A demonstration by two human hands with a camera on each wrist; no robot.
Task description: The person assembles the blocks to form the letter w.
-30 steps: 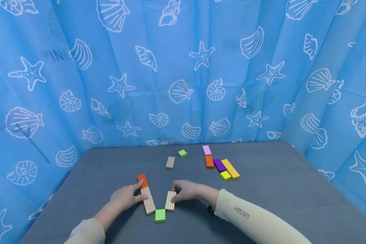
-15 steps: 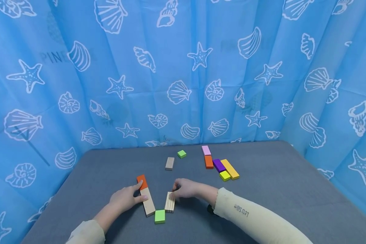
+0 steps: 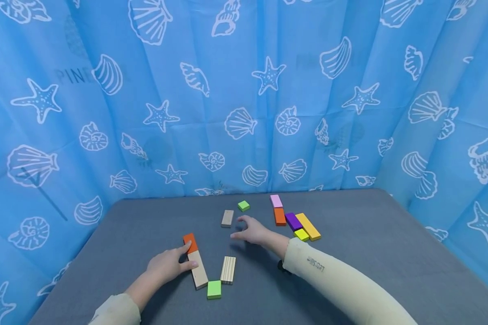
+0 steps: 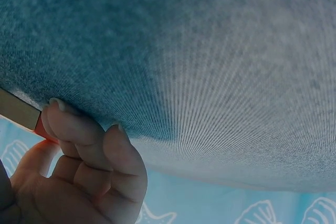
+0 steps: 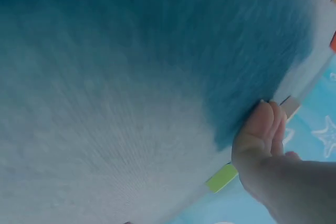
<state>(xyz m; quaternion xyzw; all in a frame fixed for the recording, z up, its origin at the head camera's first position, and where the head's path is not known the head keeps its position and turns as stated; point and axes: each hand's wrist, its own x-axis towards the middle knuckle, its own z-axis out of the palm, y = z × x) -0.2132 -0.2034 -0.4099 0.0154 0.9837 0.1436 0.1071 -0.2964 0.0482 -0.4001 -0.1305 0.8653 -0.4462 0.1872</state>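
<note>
My left hand [image 3: 168, 265] rests on a row of two blocks, its index finger on an orange block [image 3: 190, 243] and its thumb on a plain wooden block [image 3: 198, 270]. In the left wrist view the other fingers [image 4: 126, 153] bend loosely beside the row. A light green block [image 3: 213, 289] lies at the row's near end, and a striped wooden block [image 3: 228, 270] angles away from it on the right. Holding nothing, my right hand [image 3: 252, 231] is over the cloth with thumb and index finger spread, just right of a small greyish wooden block [image 3: 227, 218].
Farther back lies a small green block [image 3: 243, 206]. To the right are pink [image 3: 276, 201], orange [image 3: 279, 216], purple [image 3: 294, 221], yellow [image 3: 301, 234] and long amber [image 3: 308, 226] blocks. A blue shell-patterned curtain [image 3: 211, 113] hangs behind the grey cloth-covered table [image 3: 146, 216].
My right hand has let go of the striped block and moved away from me toward the greyish block. The striped block stays beside the green one. My left hand has stayed put.
</note>
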